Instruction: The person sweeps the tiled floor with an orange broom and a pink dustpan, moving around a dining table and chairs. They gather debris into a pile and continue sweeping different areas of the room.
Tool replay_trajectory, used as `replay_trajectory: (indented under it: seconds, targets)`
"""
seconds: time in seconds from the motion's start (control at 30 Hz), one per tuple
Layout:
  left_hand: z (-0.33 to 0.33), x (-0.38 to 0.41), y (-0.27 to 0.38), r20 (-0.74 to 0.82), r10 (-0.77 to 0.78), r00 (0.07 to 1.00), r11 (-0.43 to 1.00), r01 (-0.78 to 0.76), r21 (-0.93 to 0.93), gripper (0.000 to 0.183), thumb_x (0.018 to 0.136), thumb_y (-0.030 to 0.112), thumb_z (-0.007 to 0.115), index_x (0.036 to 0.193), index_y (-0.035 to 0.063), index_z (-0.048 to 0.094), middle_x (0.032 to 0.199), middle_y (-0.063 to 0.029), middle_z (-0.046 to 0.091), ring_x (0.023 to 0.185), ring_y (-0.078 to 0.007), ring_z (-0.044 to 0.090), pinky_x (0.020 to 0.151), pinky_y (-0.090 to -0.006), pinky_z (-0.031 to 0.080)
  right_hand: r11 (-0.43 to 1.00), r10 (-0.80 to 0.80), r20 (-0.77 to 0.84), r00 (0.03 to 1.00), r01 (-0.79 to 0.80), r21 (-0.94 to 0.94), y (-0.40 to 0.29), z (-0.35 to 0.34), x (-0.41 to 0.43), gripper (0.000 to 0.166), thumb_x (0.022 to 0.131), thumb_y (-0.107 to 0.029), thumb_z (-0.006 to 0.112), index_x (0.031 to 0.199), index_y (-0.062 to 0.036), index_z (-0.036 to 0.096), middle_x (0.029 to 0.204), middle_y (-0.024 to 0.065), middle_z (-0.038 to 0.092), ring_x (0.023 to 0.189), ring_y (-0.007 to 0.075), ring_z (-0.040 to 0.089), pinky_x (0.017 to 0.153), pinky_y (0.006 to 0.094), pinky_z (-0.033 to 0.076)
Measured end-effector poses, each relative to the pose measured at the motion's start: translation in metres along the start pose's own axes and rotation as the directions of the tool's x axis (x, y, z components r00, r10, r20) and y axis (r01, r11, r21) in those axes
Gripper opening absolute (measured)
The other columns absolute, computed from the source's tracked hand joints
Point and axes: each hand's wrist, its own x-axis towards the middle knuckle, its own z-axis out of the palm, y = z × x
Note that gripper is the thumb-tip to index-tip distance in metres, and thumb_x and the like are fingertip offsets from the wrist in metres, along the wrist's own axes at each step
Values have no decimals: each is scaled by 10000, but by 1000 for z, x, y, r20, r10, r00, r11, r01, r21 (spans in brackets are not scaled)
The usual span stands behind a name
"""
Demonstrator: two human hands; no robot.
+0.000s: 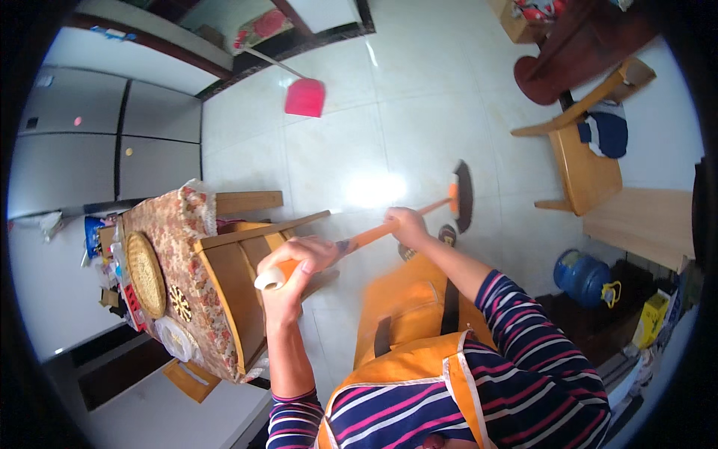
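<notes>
An orange-handled broom (371, 236) slants across in front of me, and both my hands are on its handle. Near the white-capped top end, my left hand (294, 266) is wrapped around the handle. Lower down, my right hand (408, 226) grips the same handle. The dark broom head (463, 196) is on the pale tiled floor (336, 151), just beyond my shoes and to the right. A pink dustpan (305, 98) with a long handle lies farther off on the floor, by a doorway.
At left, a wooden chair (230, 292) stands against a table with a floral tablecloth (196, 286), which bears a woven basket tray (146, 275). On the right are another wooden chair (586, 160), a blue water bottle (580, 278) and a dark red wooden piece of furniture (578, 56).
</notes>
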Motion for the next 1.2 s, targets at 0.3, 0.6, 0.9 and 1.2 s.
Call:
replay_trajectory:
  seconds: [0.3,0.6,0.9,1.2]
  targets:
    - [-11,-29,60,-77,565,821,813,-538,223,208,732,168,672,637,21,559,657,-83,603,668,-230,611,765,-402,488,928,-370,168,914,356,110,-113,32,80,99,705,12,572,726,-83,552,719,78,606,750,291,595,622,390,466]
    - [-3,-23,91,-58,729,682,679,-710,187,340,751,338,693,659,34,573,632,-78,609,659,-239,631,728,-387,496,906,-419,154,895,424,2,-146,-45,70,109,709,19,567,751,-81,573,741,75,607,765,276,593,646,382,463]
    - [78,91,72,-142,579,803,808,-589,-35,272,760,258,673,719,3,587,733,-114,621,747,-248,613,755,-398,487,933,-293,86,952,304,-192,-80,-206,141,113,728,-16,576,783,-106,619,773,67,636,771,272,611,662,382,477]
    - [262,316,-16,155,175,972,979,-156,-130,90,780,77,648,811,9,596,895,-90,618,900,-213,581,820,-324,443,936,-178,-106,978,135,-325,134,-390,270,66,712,-45,588,758,-92,584,809,116,596,847,317,563,717,410,460]
